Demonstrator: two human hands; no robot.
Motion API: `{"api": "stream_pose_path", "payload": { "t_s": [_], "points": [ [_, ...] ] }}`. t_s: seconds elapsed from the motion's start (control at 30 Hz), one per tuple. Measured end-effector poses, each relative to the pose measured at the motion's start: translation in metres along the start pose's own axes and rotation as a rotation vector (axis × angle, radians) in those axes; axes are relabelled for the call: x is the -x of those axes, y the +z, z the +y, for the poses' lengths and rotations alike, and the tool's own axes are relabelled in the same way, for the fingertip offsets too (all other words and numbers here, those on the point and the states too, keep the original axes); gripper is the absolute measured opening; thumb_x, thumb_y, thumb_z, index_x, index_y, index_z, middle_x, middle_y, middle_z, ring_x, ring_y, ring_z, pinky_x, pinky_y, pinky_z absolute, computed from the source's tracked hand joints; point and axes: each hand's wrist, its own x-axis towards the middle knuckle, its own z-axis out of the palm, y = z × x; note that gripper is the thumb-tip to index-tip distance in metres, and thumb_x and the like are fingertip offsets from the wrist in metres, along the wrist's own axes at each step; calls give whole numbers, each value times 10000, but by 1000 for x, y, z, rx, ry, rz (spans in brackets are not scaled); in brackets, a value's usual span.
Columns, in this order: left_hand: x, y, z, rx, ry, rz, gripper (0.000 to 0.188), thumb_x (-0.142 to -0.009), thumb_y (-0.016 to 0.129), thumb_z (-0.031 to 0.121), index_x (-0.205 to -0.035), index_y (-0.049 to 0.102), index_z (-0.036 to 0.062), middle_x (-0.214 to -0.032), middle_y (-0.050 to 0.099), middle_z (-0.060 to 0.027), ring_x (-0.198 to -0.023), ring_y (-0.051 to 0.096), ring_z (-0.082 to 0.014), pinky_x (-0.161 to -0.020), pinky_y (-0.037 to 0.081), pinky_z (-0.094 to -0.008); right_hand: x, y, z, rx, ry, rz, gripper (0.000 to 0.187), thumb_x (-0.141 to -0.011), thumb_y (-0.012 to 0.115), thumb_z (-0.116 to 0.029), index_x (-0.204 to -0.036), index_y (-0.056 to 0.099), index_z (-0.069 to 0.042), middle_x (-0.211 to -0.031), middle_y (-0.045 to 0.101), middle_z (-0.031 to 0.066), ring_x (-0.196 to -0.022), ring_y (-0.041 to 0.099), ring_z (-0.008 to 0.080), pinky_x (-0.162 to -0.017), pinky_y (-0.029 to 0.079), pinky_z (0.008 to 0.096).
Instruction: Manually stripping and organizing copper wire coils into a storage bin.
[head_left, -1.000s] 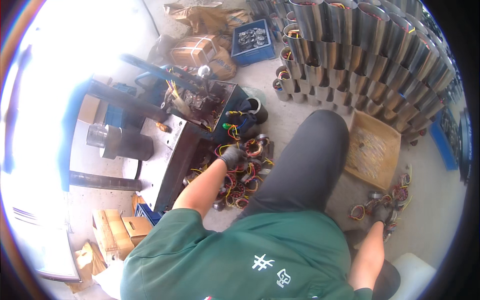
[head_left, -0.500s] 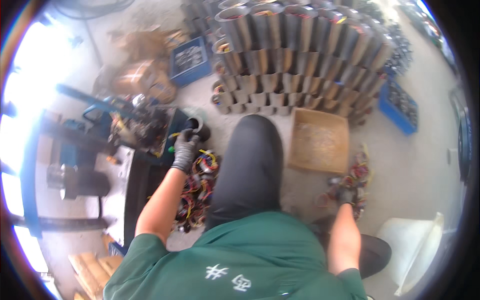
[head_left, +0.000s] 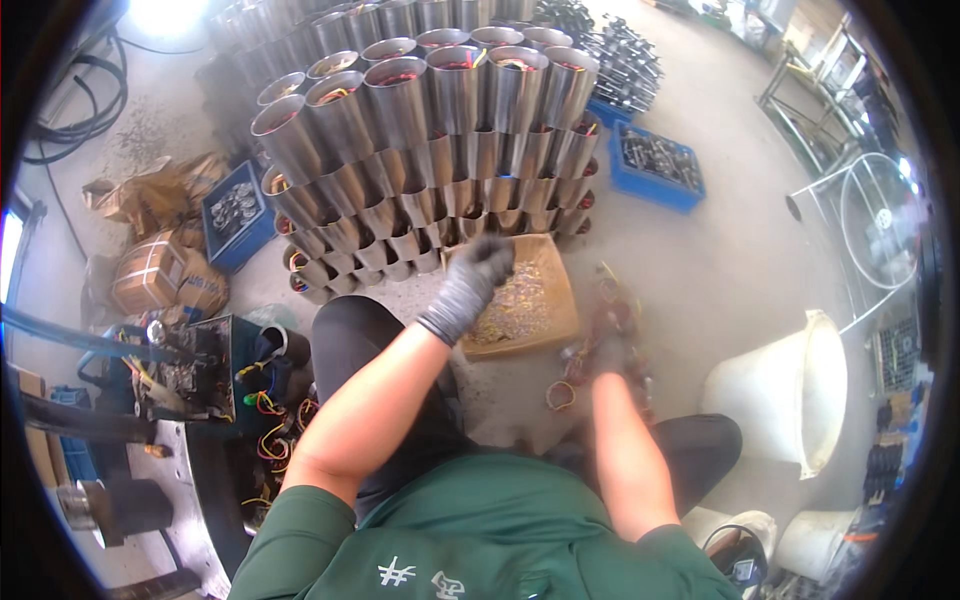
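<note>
My left hand (head_left: 472,285), in a grey knitted glove, is over the near-left part of a shallow tan tray (head_left: 560,290). Its fingers are curled, and whatever they may hold is hidden. Small multicoloured scraps (head_left: 520,305) cover the tray's bottom. To the right, my gloved right hand (head_left: 610,352) is smeared by motion at a pile of reddish wound motor parts (head_left: 612,310) with coloured wires. Its fingers cannot be made out. More wired parts (head_left: 275,440) lie on my left, by a dark grey metal cylinder (head_left: 290,345).
Steel tubes (head_left: 400,105) with coloured wires inside are stacked in tiers ahead. Blue crates (head_left: 655,190) of metal parts flank the stack. A machine bench (head_left: 185,470) stands at left, a white tub (head_left: 765,390) at right. Cardboard boxes (head_left: 150,270) sit far left.
My left hand has moved right, from beside the grey cylinder to over the tan tray. My right hand remains at the right-hand pile. The view has shifted to the right.
</note>
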Motion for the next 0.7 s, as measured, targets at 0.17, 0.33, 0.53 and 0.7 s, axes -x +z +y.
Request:
{"api": "stream_pose_path", "payload": {
  "t_s": [0.17, 0.33, 0.53, 0.7],
  "points": [
    [11, 59, -21, 15, -269, -156, 420, -924, 662, 295, -1247, 575, 40, -1038, 653, -55, -856, 627, -154, -763, 520, -314, 168, 80, -74, 595, -328, -600, 284, -854, 699, -392, -970, 651, -137, -660, 596, 1, -491, 531, 127, -443, 419, 281],
    [9, 68, -2, 151, -240, -388, 509, -843, 712, 243, -1278, 559, 28, -1092, 647, -64, -951, 627, -172, -832, 519, -314, 283, 123, -115, 398, 95, -697, 361, -868, 692, -413, -1016, 635, -89, -709, 646, 22, -481, 547, 100, -414, 436, 254],
    [4, 73, -28, -205, -84, -265, 512, -703, 810, 79, -1130, 553, -37, -1006, 657, -107, -924, 626, -165, -851, 528, -321, 219, 84, -96, 575, -286, -727, 267, -887, 721, -247, -1073, 581, -117, -1017, 655, 64, -850, 674, 182, -674, 584, 331],
    [14, 71, -32, -491, -12, -117, 581, -672, 875, 168, -1110, 539, -14, -991, 648, -120, -934, 614, -166, -861, 525, -326, 255, 104, -89, 504, 47, -630, 346, -857, 760, -259, -1103, 565, -114, -1059, 645, 67, -934, 667, 211, -743, 578, 354]
  ]
}}
